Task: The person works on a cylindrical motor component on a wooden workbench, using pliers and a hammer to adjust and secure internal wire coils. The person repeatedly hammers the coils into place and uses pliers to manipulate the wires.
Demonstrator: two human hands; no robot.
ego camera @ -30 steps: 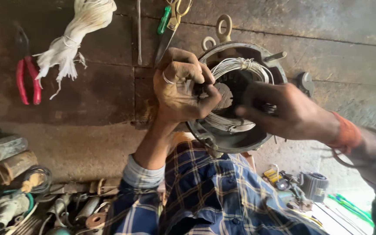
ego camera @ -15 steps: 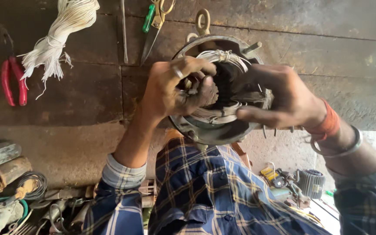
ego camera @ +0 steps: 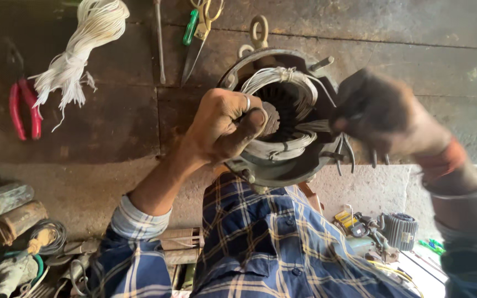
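Plaid shirt sleeves fill the bottom of the frame, and from them both arms reach up to a round motor stator (ego camera: 282,165) at the centre. At centre frame the left hand (ego camera: 224,124), a ring on one finger, is curled tight, its thumb and fingers pressing on the pale wire winding (ego camera: 274,146) at the stator's near rim. To the right the right hand (ego camera: 379,113), blurred, is closed around a bundle of winding wires (ego camera: 318,126) at the stator's right side; loose wire ends hang below it. A red band and a metal bangle sit on that wrist.

Along the lower left lie metal cylinders (ego camera: 6,212) and a coil of cable (ego camera: 45,237). Farther off, at the upper left, red-handled pliers (ego camera: 24,107) lie beside a hank of white cord (ego camera: 81,49). Scissors (ego camera: 200,33) rest at the top centre, just above the stator.
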